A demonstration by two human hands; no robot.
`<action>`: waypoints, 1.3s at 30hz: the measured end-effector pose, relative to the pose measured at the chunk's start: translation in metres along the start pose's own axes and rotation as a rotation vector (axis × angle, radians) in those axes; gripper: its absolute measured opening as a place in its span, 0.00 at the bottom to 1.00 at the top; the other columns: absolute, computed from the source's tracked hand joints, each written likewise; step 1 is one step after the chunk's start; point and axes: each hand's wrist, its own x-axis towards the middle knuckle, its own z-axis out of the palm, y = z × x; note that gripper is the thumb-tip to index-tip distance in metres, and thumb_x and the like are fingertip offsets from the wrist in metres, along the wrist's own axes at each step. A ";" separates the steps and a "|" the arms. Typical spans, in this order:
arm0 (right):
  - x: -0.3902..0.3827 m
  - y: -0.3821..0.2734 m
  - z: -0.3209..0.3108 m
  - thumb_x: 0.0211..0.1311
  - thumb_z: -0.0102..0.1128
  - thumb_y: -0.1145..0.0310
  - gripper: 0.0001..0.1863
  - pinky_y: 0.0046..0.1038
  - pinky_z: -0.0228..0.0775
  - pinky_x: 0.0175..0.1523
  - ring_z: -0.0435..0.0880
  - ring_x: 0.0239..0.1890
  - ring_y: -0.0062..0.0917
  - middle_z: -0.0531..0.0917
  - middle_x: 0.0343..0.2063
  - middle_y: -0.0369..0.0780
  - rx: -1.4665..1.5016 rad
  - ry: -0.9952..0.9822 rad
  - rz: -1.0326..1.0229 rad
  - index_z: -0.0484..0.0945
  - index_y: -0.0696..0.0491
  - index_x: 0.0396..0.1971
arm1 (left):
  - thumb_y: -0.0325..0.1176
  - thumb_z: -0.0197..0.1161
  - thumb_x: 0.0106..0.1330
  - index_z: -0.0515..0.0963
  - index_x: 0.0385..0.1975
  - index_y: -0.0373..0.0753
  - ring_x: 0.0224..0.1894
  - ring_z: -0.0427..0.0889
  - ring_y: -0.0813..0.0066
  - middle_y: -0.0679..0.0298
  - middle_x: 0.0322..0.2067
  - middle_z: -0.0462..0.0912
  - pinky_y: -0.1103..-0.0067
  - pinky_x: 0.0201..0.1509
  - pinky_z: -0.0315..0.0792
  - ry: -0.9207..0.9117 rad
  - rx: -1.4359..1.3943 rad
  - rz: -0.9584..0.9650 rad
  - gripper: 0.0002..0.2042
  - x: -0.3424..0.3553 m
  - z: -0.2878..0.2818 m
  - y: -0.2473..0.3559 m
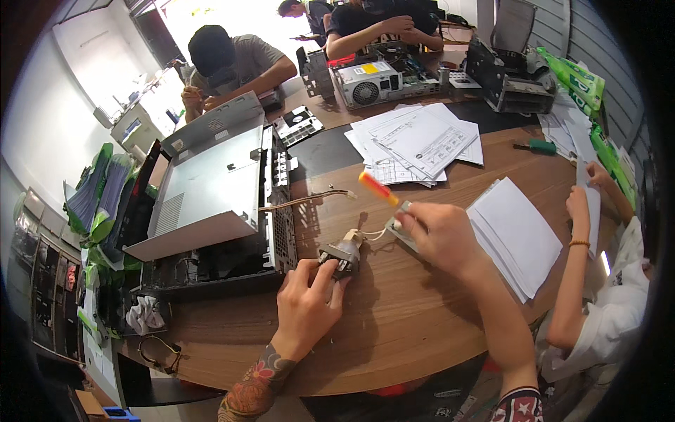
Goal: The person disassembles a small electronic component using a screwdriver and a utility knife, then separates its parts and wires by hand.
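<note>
My left hand (307, 302), with a tattooed forearm, grips a small lamp-like part (342, 254) with a rounded pale body and a dark bracket, just above the wooden table. Thin white wires (375, 233) run from it toward a flat grey metal piece (403, 231) beneath my right hand. In my closed right hand (444, 238) is a screwdriver (378, 188) with a red and yellow handle pointing up and to the left. Its shaft is hidden by the fingers. Whether those fingers also pinch the metal piece, I cannot tell.
Left of my hands lies an opened computer case (204, 190), its cable (309, 200) reaching rightward. Printed papers (422, 144) and blank sheets (517, 235) cover the right side. A green-handled screwdriver (540, 146) lies beyond. Another person's arms (580, 239) rest at right; more people work across.
</note>
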 end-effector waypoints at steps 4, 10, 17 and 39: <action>-0.004 -0.003 0.009 0.69 0.58 0.55 0.18 0.44 0.75 0.36 0.84 0.28 0.46 0.82 0.21 0.48 -0.108 -0.336 0.052 0.83 0.54 0.28 | 0.32 0.75 0.53 0.81 0.45 0.42 0.27 0.79 0.64 0.62 0.35 0.77 0.72 0.30 0.75 0.013 0.020 0.011 0.18 0.002 0.000 0.000; -0.007 -0.008 0.017 0.70 0.57 0.57 0.18 0.44 0.74 0.35 0.82 0.27 0.47 0.82 0.21 0.49 0.084 -0.221 0.146 0.81 0.56 0.26 | 0.29 0.76 0.53 0.80 0.44 0.40 0.30 0.82 0.64 0.60 0.36 0.78 0.71 0.32 0.76 -0.025 -0.013 -0.035 0.18 0.001 -0.003 0.003; -0.010 -0.007 0.021 0.68 0.58 0.64 0.12 0.40 0.74 0.34 0.83 0.27 0.44 0.83 0.23 0.46 -0.164 -0.309 -0.069 0.80 0.56 0.27 | 0.33 0.75 0.55 0.80 0.48 0.43 0.30 0.80 0.63 0.58 0.42 0.77 0.71 0.32 0.76 -0.034 -0.026 -0.016 0.20 0.000 0.000 0.000; -0.012 0.005 0.027 0.65 0.63 0.62 0.12 0.38 0.73 0.31 0.83 0.26 0.40 0.82 0.24 0.42 -0.176 -0.211 -0.134 0.80 0.54 0.26 | 0.34 0.72 0.57 0.75 0.53 0.42 0.33 0.83 0.59 0.56 0.45 0.74 0.68 0.31 0.78 -0.166 -0.085 -0.111 0.23 -0.001 -0.005 0.008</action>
